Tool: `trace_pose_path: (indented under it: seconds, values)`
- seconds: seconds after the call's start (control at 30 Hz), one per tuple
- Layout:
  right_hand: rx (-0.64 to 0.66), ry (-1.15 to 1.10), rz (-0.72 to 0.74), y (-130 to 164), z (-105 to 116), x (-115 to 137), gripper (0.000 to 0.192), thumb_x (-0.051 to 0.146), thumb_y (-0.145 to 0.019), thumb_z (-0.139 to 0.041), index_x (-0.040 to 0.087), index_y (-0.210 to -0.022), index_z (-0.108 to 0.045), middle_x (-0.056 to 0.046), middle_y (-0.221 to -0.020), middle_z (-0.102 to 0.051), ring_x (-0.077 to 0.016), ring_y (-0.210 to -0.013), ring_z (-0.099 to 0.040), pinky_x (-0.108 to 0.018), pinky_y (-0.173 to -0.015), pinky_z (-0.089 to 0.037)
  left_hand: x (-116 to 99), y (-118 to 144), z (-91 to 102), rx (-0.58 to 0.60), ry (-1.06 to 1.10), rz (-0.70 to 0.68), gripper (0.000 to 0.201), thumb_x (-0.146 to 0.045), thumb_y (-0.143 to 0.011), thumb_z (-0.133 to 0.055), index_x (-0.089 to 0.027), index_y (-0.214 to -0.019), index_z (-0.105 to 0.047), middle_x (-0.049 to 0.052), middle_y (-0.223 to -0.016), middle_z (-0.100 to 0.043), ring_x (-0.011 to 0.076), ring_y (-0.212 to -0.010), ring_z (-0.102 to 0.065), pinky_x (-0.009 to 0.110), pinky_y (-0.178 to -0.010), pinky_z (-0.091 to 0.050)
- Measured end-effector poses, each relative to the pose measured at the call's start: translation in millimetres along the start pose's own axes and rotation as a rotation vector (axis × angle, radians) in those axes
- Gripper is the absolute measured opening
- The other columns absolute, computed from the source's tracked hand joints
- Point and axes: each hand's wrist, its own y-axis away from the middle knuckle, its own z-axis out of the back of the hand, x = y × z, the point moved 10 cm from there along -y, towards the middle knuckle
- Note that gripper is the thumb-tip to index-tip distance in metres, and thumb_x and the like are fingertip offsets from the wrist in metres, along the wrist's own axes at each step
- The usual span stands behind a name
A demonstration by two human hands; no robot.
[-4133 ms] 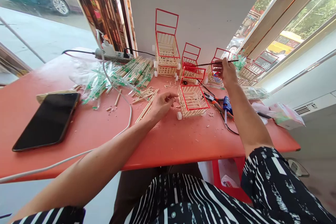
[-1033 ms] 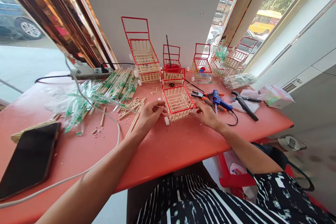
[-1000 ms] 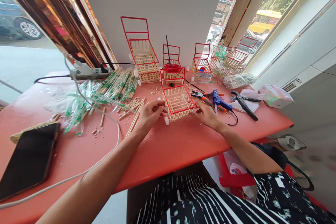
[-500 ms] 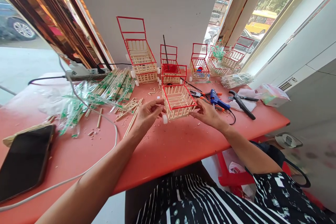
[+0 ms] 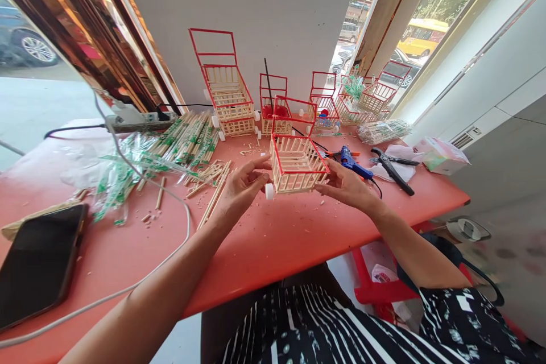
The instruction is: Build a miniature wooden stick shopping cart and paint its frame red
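Small cart of pale sticks with red rim and red handle frame (image 5: 297,162), being held just above the red table (image 5: 273,239), between both hands. Left hand (image 5: 241,189) pressing fingertips against the cart's left side, next to a white wheel (image 5: 269,191). Right hand (image 5: 347,185) clasping the right side, fingers curled under the lower edge, though actual grip there possibly only a light touch. Hands staying apart, cart filling the gap. Behind, standing in a row along the wall: tall finished cart (image 5: 226,91), smaller carts (image 5: 324,103), one holding a dark brush (image 5: 268,81). Lying just right of the held cart: blue glue gun (image 5: 352,162), black pliers (image 5: 391,161). Lying left: wrapped chopsticks (image 5: 187,136), loose cut sticks (image 5: 215,179). Resting at far left near the table edge: black phone (image 5: 36,264), white cable (image 5: 140,273) running beside it.
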Motion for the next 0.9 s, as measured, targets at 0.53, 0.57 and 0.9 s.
trace_pose_path:
  seconds: [0.53,0.57,0.9]
  values:
    - [-0.493,-0.091,0.011,-43,158,-20,0.057,0.054,-0.073,-0.099,0.025,-0.107,-0.064,-0.001,-0.096,-0.076,-0.0159,-0.084,-0.073,-0.026,-0.067,-0.064,2,0,-4.1,0.042,-0.048,0.028,0.063,-0.04,-0.084,-0.077,-0.017,-0.142,-0.07,0.009,-0.118,-0.078,0.016,-0.079,-0.075,0.028,-0.065,-0.061]
    - [-0.545,-0.104,0.002,-51,170,-24,0.051,0.048,-0.075,-0.098,0.025,-0.104,-0.063,-0.001,-0.094,-0.075,-0.0147,-0.082,-0.072,-0.024,-0.065,-0.063,2,0,-4.4,0.044,-0.049,0.037,0.064,-0.04,-0.083,-0.077,-0.016,-0.142,-0.07,0.009,-0.117,-0.077,0.0158,-0.079,-0.075,0.028,-0.064,-0.06]
    - [-0.865,-0.042,-0.124,-130,206,-46,0.037,0.033,-0.086,-0.089,0.026,-0.107,-0.06,0.004,-0.088,-0.061,-0.0096,-0.066,-0.061,-0.018,-0.051,-0.056,4,-3,-4.7,0.06,-0.019,0.041,0.064,-0.038,-0.08,-0.078,-0.018,-0.14,-0.072,0.008,-0.114,-0.079,0.016,-0.077,-0.075,0.028,-0.063,-0.061]
